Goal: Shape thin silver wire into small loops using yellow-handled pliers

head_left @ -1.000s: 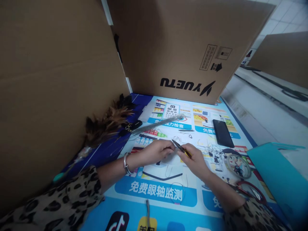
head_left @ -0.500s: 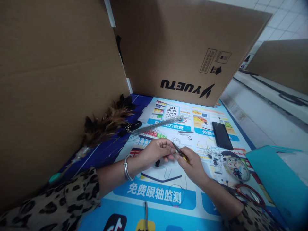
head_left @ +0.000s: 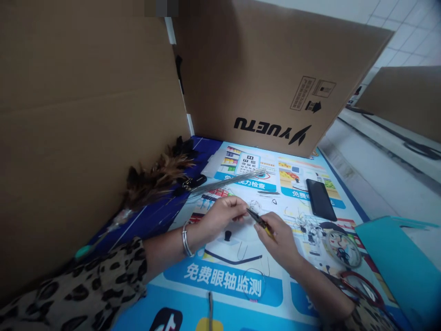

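Note:
My left hand is closed in a pinch on a thin piece of wire, too fine to follow, over the printed mat. My right hand grips small pliers with yellow handles, their tips touching the pinched wire at my left fingertips. A silver bangle sits on my left wrist. Both sleeves are leopard print.
Cardboard walls stand left and behind. A feather duster and a bundle of straight wires lie at the back left. A black phone, bent wire pieces, a round tin, red scissors and a teal folder lie right.
Both hands stay together at the same spot; the pliers' tips shifted slightly against the wire. The view tilted a little.

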A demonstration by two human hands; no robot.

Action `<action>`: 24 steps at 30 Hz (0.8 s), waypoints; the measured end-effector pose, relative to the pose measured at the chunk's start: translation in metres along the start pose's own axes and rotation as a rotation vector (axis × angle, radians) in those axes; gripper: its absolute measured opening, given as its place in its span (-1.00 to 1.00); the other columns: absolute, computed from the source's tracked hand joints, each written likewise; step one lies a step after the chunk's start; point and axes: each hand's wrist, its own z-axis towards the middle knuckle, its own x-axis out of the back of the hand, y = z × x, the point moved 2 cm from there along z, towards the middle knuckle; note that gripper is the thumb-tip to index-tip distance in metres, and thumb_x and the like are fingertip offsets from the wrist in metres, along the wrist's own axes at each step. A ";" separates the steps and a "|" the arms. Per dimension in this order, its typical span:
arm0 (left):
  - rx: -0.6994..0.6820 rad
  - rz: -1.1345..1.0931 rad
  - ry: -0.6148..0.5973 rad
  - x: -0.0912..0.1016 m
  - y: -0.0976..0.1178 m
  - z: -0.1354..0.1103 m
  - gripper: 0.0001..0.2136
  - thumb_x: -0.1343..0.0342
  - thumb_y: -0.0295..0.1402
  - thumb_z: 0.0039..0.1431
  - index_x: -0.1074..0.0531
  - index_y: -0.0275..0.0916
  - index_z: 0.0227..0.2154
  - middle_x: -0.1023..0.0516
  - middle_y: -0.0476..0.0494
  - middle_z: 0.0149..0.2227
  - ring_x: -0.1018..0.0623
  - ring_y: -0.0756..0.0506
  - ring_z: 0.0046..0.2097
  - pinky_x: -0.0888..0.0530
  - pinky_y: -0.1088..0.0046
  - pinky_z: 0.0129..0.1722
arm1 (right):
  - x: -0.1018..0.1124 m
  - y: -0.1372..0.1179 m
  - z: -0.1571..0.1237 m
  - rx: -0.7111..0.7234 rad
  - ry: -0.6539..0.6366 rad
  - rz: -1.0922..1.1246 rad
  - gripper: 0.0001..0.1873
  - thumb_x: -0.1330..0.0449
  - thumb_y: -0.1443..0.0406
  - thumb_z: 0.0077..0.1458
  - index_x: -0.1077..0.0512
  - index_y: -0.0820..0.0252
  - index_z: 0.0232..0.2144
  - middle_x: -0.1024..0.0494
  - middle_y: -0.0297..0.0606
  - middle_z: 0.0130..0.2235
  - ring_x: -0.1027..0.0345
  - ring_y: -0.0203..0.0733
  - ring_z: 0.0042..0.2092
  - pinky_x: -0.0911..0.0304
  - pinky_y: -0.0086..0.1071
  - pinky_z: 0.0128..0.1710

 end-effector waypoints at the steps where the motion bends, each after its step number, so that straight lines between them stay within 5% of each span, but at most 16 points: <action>1: -0.012 0.010 0.015 0.003 0.001 0.002 -0.81 -0.14 -0.29 0.04 -0.38 -0.34 -0.49 -0.42 -0.03 -0.53 -0.36 0.09 -0.51 -0.28 0.57 -0.47 | 0.002 0.003 0.000 0.049 0.047 -0.090 -0.87 -0.06 0.26 0.11 -0.34 0.20 -0.32 -0.39 -0.24 -0.35 -0.25 -0.22 -0.29 -0.17 -0.38 -0.29; 9: -0.024 -0.027 0.039 0.017 0.000 0.010 -0.74 -0.08 -0.23 0.09 -0.38 -0.37 -0.49 -0.48 -0.16 -0.49 -0.45 0.04 -0.48 -0.34 0.53 -0.44 | 0.014 0.012 0.001 0.294 0.098 -0.683 -0.83 -0.08 0.25 0.12 -0.39 0.22 -0.29 -0.42 -0.16 -0.36 -0.21 -0.13 -0.27 -0.10 -0.26 -0.24; 24: 0.070 -0.084 -0.030 0.015 -0.007 0.011 -0.73 -0.14 -0.19 0.03 -0.36 -0.36 -0.47 -0.49 -0.14 -0.46 -0.47 0.06 -0.51 -0.33 0.58 -0.49 | 0.015 0.010 0.000 0.383 0.056 -0.841 -0.78 -0.07 0.22 0.14 -0.39 0.22 -0.23 -0.41 -0.15 -0.34 -0.22 -0.12 -0.27 -0.06 -0.25 -0.29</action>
